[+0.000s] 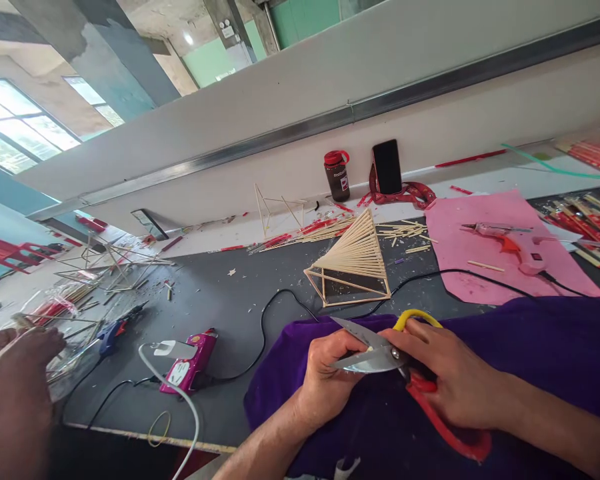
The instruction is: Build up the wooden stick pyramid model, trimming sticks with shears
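Low in the frame, right of centre, the scissors (373, 360) are between the left hand (327, 383) and the right hand (437, 373), over a cloth (530, 347). Behind them, mid-frame on the bench (225, 280), stands a stick frame (355, 257), with loose sticks (405, 231) behind it to the right. Farther right lies a sheet (460, 267) — on it, a glue gun (517, 250). At upper middle, before the wall (280, 87), stand a bottle (337, 179) and, to its right, a phone (387, 167). Lower left of centre is a power box (193, 363); beyond it to the left, a second glue gun (111, 337) — and, at the left edge, a co-worker's hand (27, 350).
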Available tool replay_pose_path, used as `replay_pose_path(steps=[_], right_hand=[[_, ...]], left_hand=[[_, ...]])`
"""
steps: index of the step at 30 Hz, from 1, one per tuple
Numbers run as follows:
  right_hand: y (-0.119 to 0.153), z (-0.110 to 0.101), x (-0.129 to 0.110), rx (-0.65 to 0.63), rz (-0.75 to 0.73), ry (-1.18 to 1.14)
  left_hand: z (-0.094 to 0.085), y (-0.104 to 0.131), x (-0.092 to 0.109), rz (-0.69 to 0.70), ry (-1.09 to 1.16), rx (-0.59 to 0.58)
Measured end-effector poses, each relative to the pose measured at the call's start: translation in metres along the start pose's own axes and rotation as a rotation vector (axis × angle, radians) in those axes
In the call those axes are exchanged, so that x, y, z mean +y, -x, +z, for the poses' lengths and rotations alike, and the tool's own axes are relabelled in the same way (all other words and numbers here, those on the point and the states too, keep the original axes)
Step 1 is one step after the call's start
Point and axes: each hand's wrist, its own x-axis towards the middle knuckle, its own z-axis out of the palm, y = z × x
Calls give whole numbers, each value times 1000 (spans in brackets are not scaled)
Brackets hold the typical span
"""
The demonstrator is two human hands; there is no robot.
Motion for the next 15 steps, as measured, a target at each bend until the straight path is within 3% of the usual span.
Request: replay_pose_path(steps=[15], right_hand=[[-7,-16,-10,3,-4,52]], left_hand=[[1,0,-7,-95,92,-73]])
